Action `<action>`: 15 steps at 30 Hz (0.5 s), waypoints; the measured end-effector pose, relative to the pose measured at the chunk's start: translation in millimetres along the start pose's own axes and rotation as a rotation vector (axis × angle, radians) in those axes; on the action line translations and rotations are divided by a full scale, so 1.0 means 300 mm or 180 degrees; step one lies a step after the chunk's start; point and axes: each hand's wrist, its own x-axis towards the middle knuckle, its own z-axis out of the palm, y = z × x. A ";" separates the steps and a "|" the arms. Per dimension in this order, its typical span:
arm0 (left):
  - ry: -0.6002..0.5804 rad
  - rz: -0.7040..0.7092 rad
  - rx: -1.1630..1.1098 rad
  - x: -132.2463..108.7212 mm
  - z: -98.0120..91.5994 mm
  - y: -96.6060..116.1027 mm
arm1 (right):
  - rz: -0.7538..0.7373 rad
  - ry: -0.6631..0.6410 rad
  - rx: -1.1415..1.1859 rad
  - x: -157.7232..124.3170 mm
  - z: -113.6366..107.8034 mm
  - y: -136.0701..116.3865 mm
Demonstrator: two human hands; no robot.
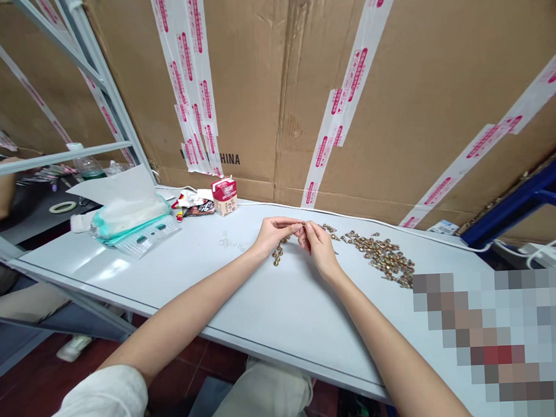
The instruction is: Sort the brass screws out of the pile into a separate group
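Both hands' fingertips (pixel 302 225) are pinching together, gripping a tiny piece (pixel 301 228) that they mostly hide. The left hand (pixel 274 233) is hanging just above one short trailing strand of small brass pieces (pixel 277 254), while the right hand (pixel 319 246) is resting near an uncountable heap of them (pixel 379 254) on the white table (pixel 193 286)

Brass-gold fittings (pixel 376 252) glinting on pale grey counter (pixel 207 279); white tape (pixel 199 64) showing red print across brown cardboard (pixel 272 79); red-and-cream carton (pixel 224 195) standing at back edge.

Two hands (pixel 275 234) (pixel 320 249), one carton (pixel 224 195)
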 end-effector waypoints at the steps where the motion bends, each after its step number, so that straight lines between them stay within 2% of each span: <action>1: -0.0009 0.0000 -0.0001 -0.001 0.001 -0.001 | 0.0017 0.0004 0.0180 0.001 0.002 0.001; 7: 0.0106 0.0062 0.0067 -0.007 0.018 -0.004 | 0.0257 0.0094 0.0706 0.000 0.022 -0.004; 11: 0.0199 0.0200 0.0047 -0.016 0.036 0.005 | 0.0504 0.0309 0.1056 -0.005 0.046 -0.017; 15: 0.0342 0.0293 0.0163 -0.020 0.046 0.013 | 0.0568 0.0366 0.1095 -0.009 0.058 -0.028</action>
